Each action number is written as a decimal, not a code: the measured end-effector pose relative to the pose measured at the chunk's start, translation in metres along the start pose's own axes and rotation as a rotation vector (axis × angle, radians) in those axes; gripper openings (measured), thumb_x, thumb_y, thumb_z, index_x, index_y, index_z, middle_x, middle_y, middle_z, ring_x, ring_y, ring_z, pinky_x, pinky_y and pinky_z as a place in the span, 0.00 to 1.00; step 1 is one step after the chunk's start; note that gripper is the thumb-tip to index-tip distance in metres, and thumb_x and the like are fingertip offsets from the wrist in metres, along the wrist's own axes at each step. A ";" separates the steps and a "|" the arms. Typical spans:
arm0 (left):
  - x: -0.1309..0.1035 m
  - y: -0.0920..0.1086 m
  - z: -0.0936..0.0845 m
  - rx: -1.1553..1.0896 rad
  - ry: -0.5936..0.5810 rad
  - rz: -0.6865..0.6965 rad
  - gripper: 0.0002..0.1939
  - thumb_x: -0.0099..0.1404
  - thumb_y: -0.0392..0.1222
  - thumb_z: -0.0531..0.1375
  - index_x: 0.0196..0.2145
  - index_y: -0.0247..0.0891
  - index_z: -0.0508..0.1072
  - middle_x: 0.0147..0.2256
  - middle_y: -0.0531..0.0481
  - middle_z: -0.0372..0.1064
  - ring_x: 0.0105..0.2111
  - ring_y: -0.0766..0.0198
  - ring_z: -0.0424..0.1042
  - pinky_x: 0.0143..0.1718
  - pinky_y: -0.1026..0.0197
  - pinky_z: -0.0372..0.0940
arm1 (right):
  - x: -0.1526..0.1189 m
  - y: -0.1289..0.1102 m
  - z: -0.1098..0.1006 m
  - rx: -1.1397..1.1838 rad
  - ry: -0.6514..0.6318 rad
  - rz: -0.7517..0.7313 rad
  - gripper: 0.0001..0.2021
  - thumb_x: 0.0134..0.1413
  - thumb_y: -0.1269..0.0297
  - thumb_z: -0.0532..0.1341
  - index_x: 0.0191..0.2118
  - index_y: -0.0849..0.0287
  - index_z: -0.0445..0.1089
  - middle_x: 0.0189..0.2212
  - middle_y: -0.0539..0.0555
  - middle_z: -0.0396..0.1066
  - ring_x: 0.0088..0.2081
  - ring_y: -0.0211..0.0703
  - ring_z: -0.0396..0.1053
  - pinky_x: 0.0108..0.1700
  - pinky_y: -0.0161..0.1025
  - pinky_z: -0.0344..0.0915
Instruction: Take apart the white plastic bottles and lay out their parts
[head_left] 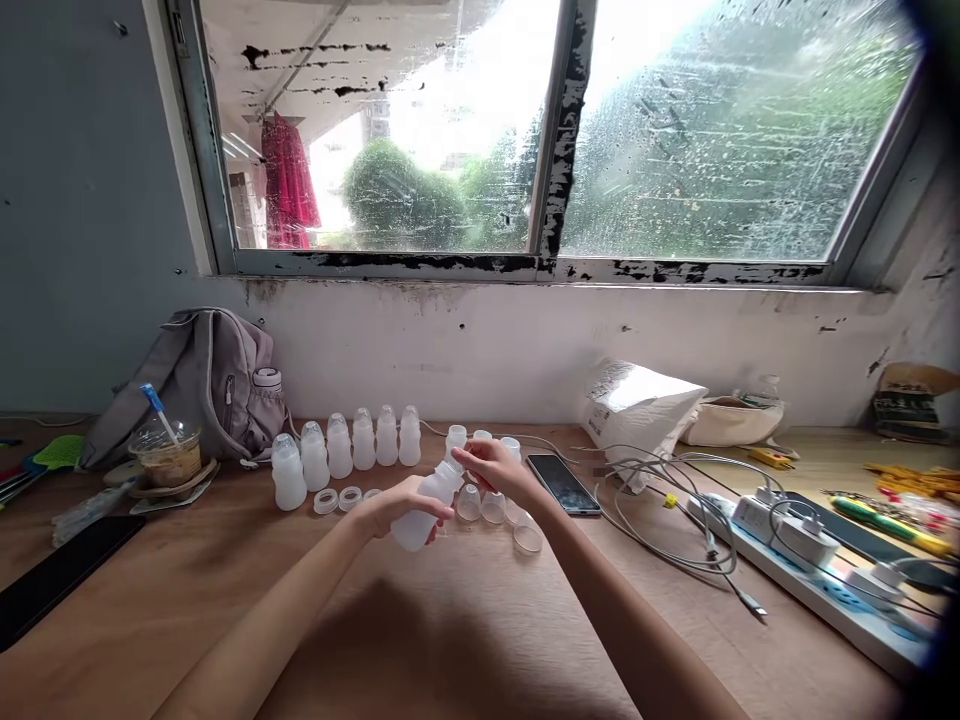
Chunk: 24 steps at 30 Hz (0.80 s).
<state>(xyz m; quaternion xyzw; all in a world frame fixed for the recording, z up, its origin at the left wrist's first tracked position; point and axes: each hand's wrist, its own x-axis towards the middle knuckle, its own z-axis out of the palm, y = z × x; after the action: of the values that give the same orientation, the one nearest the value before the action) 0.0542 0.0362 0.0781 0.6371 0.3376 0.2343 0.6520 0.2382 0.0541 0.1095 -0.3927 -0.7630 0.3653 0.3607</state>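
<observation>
My left hand (401,502) is wrapped round a frosted white baby bottle (414,526), which tilts with its open neck up to the right. Close by the neck, the fingers of my right hand (491,462) are pinched together; whatever they hold is too small to make out. Behind to the left stands a row of several capped baby bottles (339,447). White screw rings (325,500) lie in front of that row, partly hidden by my left hand. Several clear caps (469,503) sit under my right wrist, with open-necked bottles (456,437) behind that hand.
A phone (564,484) and tangled cables (675,540) lie to the right, beside a power strip (825,590) and a white package (637,410). To the left are a grey backpack (217,390), an iced drink cup (166,455) and a black flat device (60,575).
</observation>
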 end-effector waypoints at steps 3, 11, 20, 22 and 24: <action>-0.002 0.004 0.000 0.023 0.013 -0.007 0.17 0.47 0.43 0.63 0.35 0.36 0.67 0.24 0.55 0.62 0.20 0.69 0.63 0.20 0.66 0.60 | -0.001 0.000 -0.002 0.032 -0.024 -0.035 0.18 0.49 0.50 0.53 0.20 0.58 0.54 0.13 0.43 0.51 0.14 0.29 0.48 0.16 0.29 0.46; -0.006 0.011 -0.005 0.142 0.032 0.012 0.21 0.48 0.46 0.63 0.39 0.38 0.65 0.28 0.54 0.63 0.22 0.70 0.63 0.22 0.66 0.60 | 0.002 0.004 -0.007 0.160 -0.095 -0.111 0.14 0.47 0.53 0.57 0.29 0.60 0.61 0.16 0.44 0.55 0.18 0.30 0.54 0.19 0.29 0.53; -0.014 0.016 -0.016 0.079 -0.032 0.023 0.27 0.48 0.43 0.62 0.46 0.40 0.59 0.32 0.52 0.64 0.27 0.67 0.64 0.27 0.64 0.61 | 0.002 -0.003 -0.008 0.223 0.086 -0.163 0.11 0.45 0.58 0.58 0.31 0.61 0.66 0.23 0.48 0.63 0.22 0.33 0.61 0.27 0.34 0.60; -0.015 0.014 -0.023 0.049 0.010 0.030 0.25 0.49 0.42 0.60 0.45 0.40 0.60 0.32 0.52 0.64 0.29 0.66 0.65 0.27 0.64 0.60 | 0.002 -0.004 -0.009 0.221 0.120 -0.165 0.11 0.44 0.58 0.58 0.30 0.61 0.66 0.24 0.49 0.64 0.23 0.34 0.62 0.28 0.35 0.61; -0.016 0.013 -0.030 0.016 0.075 0.034 0.22 0.50 0.40 0.58 0.44 0.40 0.60 0.32 0.52 0.64 0.32 0.64 0.65 0.28 0.64 0.61 | 0.002 -0.004 -0.012 0.157 0.150 -0.153 0.10 0.44 0.59 0.58 0.30 0.61 0.67 0.25 0.51 0.65 0.24 0.34 0.62 0.27 0.35 0.62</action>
<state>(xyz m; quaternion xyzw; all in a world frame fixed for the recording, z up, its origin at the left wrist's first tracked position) 0.0230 0.0458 0.0946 0.6386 0.3526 0.2664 0.6300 0.2457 0.0574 0.1188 -0.3305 -0.7306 0.3648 0.4732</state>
